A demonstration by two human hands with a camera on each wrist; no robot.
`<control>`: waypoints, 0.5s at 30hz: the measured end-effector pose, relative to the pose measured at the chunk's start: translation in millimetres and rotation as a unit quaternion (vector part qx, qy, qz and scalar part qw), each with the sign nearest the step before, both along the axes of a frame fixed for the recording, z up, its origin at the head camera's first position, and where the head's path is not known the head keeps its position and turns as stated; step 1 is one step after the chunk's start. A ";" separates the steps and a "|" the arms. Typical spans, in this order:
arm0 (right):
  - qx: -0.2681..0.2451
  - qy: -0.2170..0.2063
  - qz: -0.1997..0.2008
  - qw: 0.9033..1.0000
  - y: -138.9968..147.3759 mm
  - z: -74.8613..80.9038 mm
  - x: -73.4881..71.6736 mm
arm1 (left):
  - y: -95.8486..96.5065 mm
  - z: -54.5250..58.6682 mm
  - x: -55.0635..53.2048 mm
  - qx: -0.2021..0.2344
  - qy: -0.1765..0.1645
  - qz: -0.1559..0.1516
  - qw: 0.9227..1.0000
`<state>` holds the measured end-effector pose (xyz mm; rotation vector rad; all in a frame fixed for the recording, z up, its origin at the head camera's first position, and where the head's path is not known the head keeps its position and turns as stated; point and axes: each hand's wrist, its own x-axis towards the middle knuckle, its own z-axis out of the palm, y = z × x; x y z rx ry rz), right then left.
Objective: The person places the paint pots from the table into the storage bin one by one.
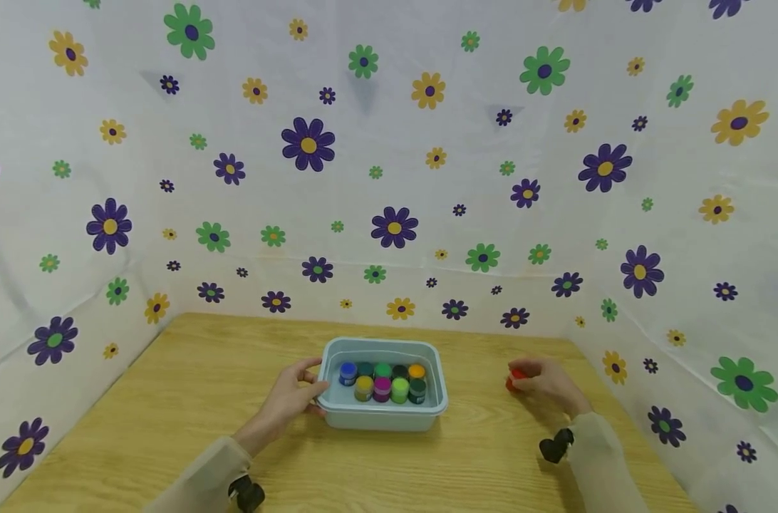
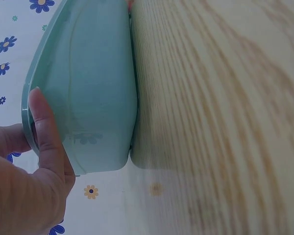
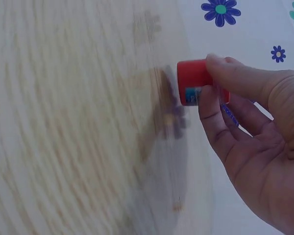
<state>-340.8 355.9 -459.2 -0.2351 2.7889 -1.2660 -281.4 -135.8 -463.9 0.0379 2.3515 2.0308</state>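
In the head view a pale blue-green plastic tub [image 1: 382, 420] stands on the table, with several small paint jars [image 1: 382, 389] upright inside it in two rows. My left hand [image 1: 293, 392] grips the tub's left end. The left wrist view shows its thumb and fingers pinching the rim [image 2: 25, 110] from both sides. Off to the right, my right hand [image 1: 546, 385] holds a red paint jar [image 3: 192, 76] between thumb and fingers. A bluish label shows on the jar's side in the right wrist view.
A light wooden table [image 1: 491, 456] lies under everything. White cloth walls [image 1: 389, 185] printed with green, yellow and purple flowers enclose its back and both sides. Black wrist cameras [image 1: 557, 446] sit on both sleeves.
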 end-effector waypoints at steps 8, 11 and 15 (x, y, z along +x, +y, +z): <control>-0.042 -0.011 0.018 0.999 -15.1 10.2 -4.9 | 0.7 1.1 -1.3 -0.003 -0.001 0.003 1.000; -0.039 -0.004 0.028 0.999 -19.9 13.0 -5.0 | 0.7 0.7 -1.5 -0.001 -0.002 0.003 1.000; -0.078 -0.011 0.053 0.995 -26.9 16.9 -4.5 | 0.5 0.7 -1.4 -0.002 -0.005 -0.001 1.000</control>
